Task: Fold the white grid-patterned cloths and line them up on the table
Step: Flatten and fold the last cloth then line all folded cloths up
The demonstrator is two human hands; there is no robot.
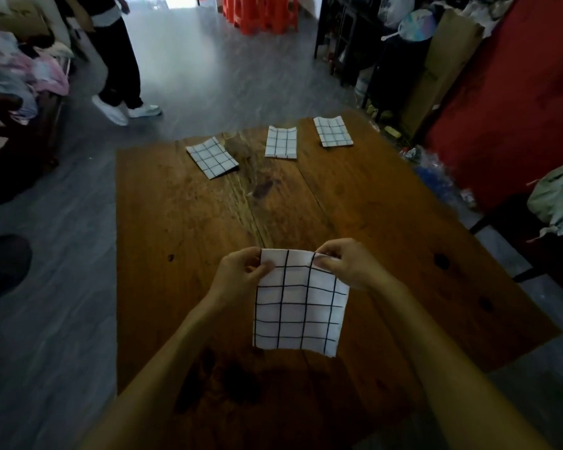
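Stretching well beyond both hands, the wooden table (387, 222) carries three folded cloths in a loose row at its far edge: one far left (212, 157), one in the middle (281, 142), one far right (333, 131). A fourth cloth (301, 303) hangs between the hands. The left hand (241, 271) and right hand (345, 263) each pinch a top corner. It looks light and limp; corners seem the best hold. Its layering is hard to judge.

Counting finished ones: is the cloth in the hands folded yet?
Cannot tell: held cloth hangs flat from both hands, larger than the three folded cloths.
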